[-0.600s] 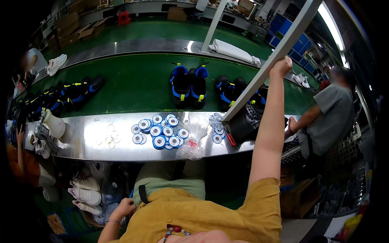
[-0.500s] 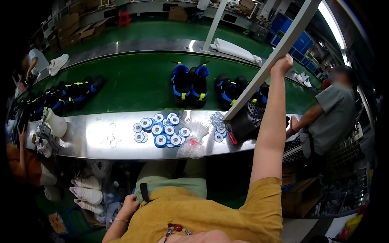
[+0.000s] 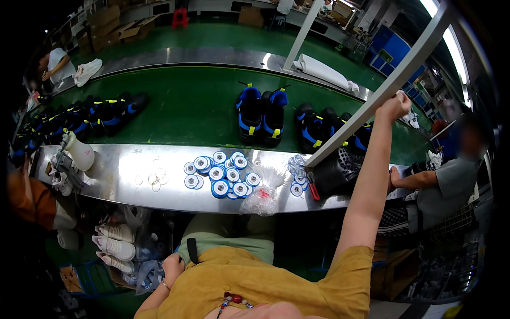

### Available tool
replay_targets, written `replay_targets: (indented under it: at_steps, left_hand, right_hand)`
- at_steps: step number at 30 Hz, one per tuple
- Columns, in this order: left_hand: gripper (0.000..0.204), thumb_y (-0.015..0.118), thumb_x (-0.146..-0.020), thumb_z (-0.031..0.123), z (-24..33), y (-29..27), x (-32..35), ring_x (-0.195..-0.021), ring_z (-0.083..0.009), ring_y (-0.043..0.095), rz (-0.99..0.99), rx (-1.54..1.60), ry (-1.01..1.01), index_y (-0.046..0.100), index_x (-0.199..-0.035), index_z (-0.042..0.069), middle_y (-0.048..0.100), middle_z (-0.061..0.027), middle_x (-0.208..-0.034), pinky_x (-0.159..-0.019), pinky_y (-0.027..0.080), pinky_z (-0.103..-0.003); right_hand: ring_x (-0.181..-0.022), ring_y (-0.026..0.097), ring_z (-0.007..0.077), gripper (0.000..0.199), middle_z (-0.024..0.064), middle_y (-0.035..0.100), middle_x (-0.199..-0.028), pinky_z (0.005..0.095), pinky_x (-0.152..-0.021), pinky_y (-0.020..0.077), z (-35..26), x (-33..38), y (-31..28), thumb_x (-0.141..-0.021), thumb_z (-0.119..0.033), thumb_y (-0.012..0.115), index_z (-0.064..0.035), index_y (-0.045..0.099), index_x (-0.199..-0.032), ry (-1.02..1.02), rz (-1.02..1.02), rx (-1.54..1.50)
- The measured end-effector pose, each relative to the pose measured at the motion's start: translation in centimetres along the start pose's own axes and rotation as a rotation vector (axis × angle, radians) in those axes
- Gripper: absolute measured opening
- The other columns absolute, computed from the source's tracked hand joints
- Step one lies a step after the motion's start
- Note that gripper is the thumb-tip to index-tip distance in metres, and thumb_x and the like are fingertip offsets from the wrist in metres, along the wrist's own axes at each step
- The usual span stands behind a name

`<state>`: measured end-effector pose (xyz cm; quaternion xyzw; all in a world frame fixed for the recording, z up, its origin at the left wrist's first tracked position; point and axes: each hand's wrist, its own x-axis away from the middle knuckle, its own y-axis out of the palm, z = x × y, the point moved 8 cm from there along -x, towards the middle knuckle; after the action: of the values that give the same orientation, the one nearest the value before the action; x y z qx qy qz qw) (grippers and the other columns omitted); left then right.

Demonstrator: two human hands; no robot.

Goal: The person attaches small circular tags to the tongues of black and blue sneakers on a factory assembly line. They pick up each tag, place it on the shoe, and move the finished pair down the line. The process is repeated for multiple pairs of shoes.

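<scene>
My right arm is raised at the right, and my right hand (image 3: 394,105) is closed against the slanting white post (image 3: 366,109). Whether its fingers grip the post or something small, I cannot make out. My left hand (image 3: 173,266) rests low at my hip with the fingers curled in against the green trousers (image 3: 218,255). Ahead of me on the metal ledge (image 3: 127,196) lie several blue-and-white round reels (image 3: 220,188). A crumpled clear plastic bag (image 3: 261,202) sits beside them. Thin pale rings (image 3: 155,179) are scattered to the left.
Beyond the ledge runs a green belt (image 3: 186,106) bearing black-and-blue shoes (image 3: 260,114). Right of the bag are a red-handled tool (image 3: 314,190) and a black container (image 3: 333,178). A white bottle (image 3: 81,151) stands at left. Co-workers sit at both sides; one (image 3: 446,191) is near right.
The view has shifted, so the ledge and shoes sit further right. My right hand stays up by the post, my left at my hip. A far-left co-worker has raised a hand.
</scene>
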<state>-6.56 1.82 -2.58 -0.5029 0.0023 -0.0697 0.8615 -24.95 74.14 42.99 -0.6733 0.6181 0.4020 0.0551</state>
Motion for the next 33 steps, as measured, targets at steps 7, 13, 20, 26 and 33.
replay_targets:
  at_steps: [7,13,20,26,33]
  left_hand:
    - [0.016,0.064,-0.065,0.020,0.5,-0.3,-3.4,-0.068,-0.0336,0.064,-0.189,-0.291,0.012,0.062,-0.067,0.004,0.065,-0.0171,-0.074,-0.056,0.051,-0.045]
    - [0.019,0.063,-0.064,0.021,2.5,-0.4,-7.0,-0.072,-0.0321,0.066,-0.510,-0.409,0.336,0.068,-0.072,0.004,0.067,-0.0150,-0.077,-0.060,0.053,-0.043]
    - [0.022,0.058,-0.081,0.019,5.4,-0.1,-5.9,-0.084,-0.0363,0.066,-1.227,-0.365,0.639,0.066,-0.096,0.006,0.067,-0.0197,-0.083,-0.072,0.052,-0.047]
    - [0.022,0.061,-0.090,0.012,19.9,-11.1,-20.2,-0.084,-0.0248,0.065,-0.667,0.284,0.544,0.063,-0.111,0.004,0.067,-0.0137,-0.100,-0.073,0.052,-0.034]
    - [0.025,0.060,-0.090,0.010,26.2,-4.9,-38.1,-0.093,-0.0201,0.064,-0.191,0.730,0.294,0.059,-0.112,-0.002,0.066,-0.0132,-0.101,-0.081,0.051,-0.031]
  right_hand:
    - [-0.045,0.031,0.0058,0.008,0.0001,0.044,-0.057,0.0240,-0.041,0.0229,-6.7,7.9,-3.1,-0.094,-0.010,0.052,-0.0030,0.052,-0.098,0.003,-0.270,-0.150]
    - [-0.057,0.044,0.0069,0.010,0.0002,0.053,-0.063,0.0245,-0.053,0.0367,0.4,32.9,-0.3,-0.090,-0.009,0.061,0.0006,0.058,-0.088,0.307,-1.160,0.173]
    - [-0.068,0.063,0.0340,0.011,0.0169,0.063,-0.073,0.0393,-0.058,0.0464,7.7,39.6,1.9,-0.090,-0.015,0.058,-0.0035,0.058,-0.090,0.208,-1.289,0.374]
    - [-0.075,0.062,0.0394,0.011,0.0147,0.066,-0.076,0.0488,-0.063,0.0471,9.2,40.2,2.9,-0.092,-0.019,0.053,-0.0092,0.056,-0.091,-0.004,-1.305,0.547]
    - [-0.072,0.063,0.0385,0.009,0.0138,0.065,-0.075,0.0494,-0.060,0.0473,9.4,41.7,4.3,-0.092,-0.018,0.054,-0.0095,0.055,-0.090,-0.077,-1.298,0.545]
